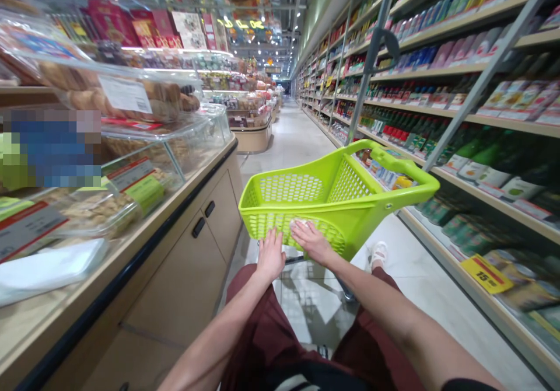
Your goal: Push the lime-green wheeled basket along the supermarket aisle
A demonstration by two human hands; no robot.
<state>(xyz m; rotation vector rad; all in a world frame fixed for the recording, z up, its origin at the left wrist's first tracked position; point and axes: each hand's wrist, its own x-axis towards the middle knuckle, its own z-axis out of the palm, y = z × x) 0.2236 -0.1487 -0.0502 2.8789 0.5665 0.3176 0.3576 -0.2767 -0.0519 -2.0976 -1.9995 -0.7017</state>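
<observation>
Left hand (271, 255) and right hand (311, 240) lie on the near rim of a lime-green plastic shopping trolley basket (301, 189), fingers (275, 240) extended, not clenched. Basket stands in the tiled aisle (284, 140), between the black-edged display table (131, 262) and shelving (464, 117) (open floor ahead, narrow gap beside the shelf edge).

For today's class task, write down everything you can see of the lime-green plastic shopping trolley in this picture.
The lime-green plastic shopping trolley has perforated mesh walls with solid rims, and a long rounded handle along its far upper edge. It looks empty and appears tilted toward the right of the picture. A dark metal frame and what looks like a wheel show beneath it. It stands in a supermarket aisle, with the left hand and right hand resting on its near wall.
</observation>
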